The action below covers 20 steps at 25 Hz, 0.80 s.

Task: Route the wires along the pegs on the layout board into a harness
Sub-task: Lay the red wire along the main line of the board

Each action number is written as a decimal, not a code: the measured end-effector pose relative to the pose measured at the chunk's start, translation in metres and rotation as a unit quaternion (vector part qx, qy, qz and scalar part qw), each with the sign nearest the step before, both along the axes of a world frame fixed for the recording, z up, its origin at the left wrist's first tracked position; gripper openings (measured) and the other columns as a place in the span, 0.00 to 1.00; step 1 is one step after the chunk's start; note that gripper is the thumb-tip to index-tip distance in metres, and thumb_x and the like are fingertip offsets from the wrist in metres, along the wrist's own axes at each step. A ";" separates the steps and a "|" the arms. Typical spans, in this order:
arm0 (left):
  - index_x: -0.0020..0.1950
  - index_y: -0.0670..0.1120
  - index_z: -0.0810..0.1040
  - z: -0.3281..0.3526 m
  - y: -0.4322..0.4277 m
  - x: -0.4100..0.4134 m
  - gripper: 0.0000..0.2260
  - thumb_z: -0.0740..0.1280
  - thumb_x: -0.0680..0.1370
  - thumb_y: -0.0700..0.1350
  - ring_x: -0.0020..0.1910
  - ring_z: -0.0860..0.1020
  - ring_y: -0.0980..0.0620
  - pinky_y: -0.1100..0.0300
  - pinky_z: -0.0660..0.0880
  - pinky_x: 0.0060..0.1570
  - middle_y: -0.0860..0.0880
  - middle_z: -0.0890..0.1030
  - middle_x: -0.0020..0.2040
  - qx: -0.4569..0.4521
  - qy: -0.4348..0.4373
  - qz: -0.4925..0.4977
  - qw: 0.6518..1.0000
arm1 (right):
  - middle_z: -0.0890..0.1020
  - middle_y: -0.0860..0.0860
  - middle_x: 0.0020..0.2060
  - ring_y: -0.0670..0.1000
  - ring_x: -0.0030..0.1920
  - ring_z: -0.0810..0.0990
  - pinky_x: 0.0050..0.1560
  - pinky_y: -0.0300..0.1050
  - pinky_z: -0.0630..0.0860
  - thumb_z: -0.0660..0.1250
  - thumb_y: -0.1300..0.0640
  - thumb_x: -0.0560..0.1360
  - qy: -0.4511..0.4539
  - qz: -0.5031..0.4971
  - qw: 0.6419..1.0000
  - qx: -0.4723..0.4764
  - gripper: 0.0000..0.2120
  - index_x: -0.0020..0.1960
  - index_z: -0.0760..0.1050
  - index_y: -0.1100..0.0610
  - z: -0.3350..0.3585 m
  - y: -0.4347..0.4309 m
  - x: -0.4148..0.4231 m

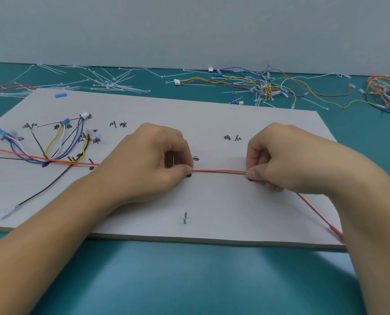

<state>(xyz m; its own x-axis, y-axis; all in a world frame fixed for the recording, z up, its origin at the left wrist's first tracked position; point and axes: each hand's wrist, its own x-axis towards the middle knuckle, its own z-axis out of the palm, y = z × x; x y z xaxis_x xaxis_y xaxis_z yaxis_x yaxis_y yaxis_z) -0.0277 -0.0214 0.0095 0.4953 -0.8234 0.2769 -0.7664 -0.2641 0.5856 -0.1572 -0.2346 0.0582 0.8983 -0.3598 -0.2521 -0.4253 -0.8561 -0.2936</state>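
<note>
A pale layout board (pixel 212 119) lies on the teal table, with small metal pegs and handwritten labels. A red wire (pixel 219 171) runs taut across it from the left edge, with a darker wire alongside. My left hand (pixel 153 155) pinches the red wire near the board's middle. My right hand (pixel 285 160) pinches the same wire a short way to the right; past it the wire drops to the board's front right edge. On the left part of the board, yellow, white, purple and black wires (pixel 60 144) loop around pegs.
Several white cable ties (pixel 112 83) are scattered on the table behind the board. A tangle of loose coloured wires (pixel 262 87) lies at the back right, another bundle (pixel 387 92) at the far right. A lone peg (pixel 185 217) stands near the board's front edge.
</note>
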 end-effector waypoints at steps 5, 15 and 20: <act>0.38 0.54 0.84 -0.001 0.002 0.001 0.03 0.71 0.71 0.49 0.38 0.80 0.54 0.49 0.77 0.38 0.58 0.81 0.38 0.003 -0.010 0.004 1.000 | 0.85 0.46 0.29 0.45 0.27 0.83 0.27 0.36 0.75 0.74 0.58 0.74 0.005 0.015 0.998 0.053 0.09 0.39 0.82 0.45 0.004 -0.011 -0.003; 0.39 0.54 0.83 -0.003 0.002 0.002 0.09 0.75 0.74 0.40 0.37 0.78 0.52 0.70 0.68 0.35 0.57 0.80 0.38 0.015 0.010 -0.005 1.000 | 0.85 0.49 0.33 0.50 0.30 0.85 0.36 0.50 0.82 0.80 0.58 0.70 -0.010 -0.018 0.996 0.091 0.11 0.42 0.80 0.47 0.005 -0.027 -0.003; 0.39 0.52 0.84 0.000 0.002 -0.002 0.08 0.75 0.74 0.40 0.37 0.78 0.54 0.72 0.67 0.35 0.56 0.80 0.37 0.018 0.011 0.000 1.000 | 0.86 0.51 0.34 0.54 0.31 0.86 0.40 0.54 0.86 0.80 0.60 0.70 -0.005 -0.036 0.993 0.112 0.14 0.49 0.79 0.49 0.002 -0.031 -0.002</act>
